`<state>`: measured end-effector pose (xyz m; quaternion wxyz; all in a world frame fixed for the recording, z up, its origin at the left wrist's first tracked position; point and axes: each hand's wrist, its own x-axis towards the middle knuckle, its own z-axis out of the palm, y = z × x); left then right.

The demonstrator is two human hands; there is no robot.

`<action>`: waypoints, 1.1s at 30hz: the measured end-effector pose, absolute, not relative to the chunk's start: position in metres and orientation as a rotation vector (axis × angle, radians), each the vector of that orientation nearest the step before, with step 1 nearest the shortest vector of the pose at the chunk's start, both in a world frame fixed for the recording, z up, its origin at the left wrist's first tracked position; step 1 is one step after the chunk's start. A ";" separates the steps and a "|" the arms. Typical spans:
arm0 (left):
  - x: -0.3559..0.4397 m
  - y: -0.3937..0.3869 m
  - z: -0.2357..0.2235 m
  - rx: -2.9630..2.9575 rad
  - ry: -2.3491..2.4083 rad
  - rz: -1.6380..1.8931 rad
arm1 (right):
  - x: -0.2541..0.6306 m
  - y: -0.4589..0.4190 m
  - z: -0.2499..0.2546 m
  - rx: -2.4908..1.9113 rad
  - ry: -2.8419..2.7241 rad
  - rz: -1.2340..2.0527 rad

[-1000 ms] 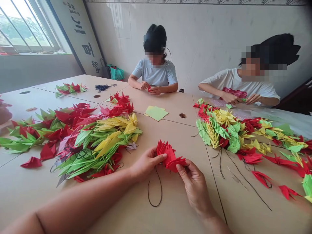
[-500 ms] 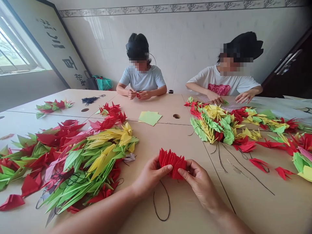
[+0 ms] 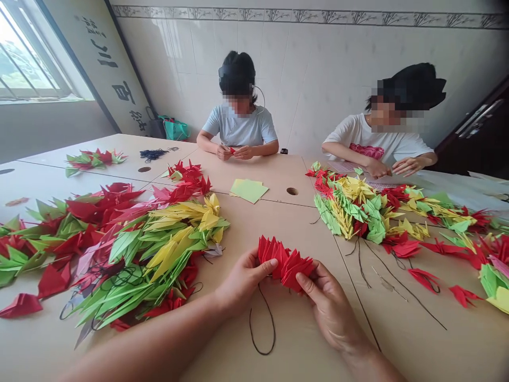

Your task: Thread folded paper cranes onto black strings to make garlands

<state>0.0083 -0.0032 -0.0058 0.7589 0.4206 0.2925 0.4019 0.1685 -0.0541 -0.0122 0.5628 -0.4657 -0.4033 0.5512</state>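
Red folded-paper stack (image 3: 283,262) held over the near part of a desk (image 3: 310,353).
Head view: the left hand (image 3: 248,278) pinches the stack's left end, the right hand (image 3: 328,300) its right; black cord (image 3: 274,329) loops below, with a left paper pile (image 3: 159,249) and right paper pile (image 3: 358,207) alongside.

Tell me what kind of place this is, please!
Maybe a craft room, though I can't be sure. The big table carries colourful folded-paper heaps, two people sit across it, and the left hand and right hand hold red folded paper.
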 end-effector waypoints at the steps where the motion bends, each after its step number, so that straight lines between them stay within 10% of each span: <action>1: 0.008 -0.003 -0.006 0.924 0.630 0.871 | 0.168 -0.054 -0.012 -1.086 -0.950 1.312; 33: 0.007 -0.009 -0.004 0.957 0.612 0.803 | 0.166 -0.057 -0.010 -1.119 -1.078 1.215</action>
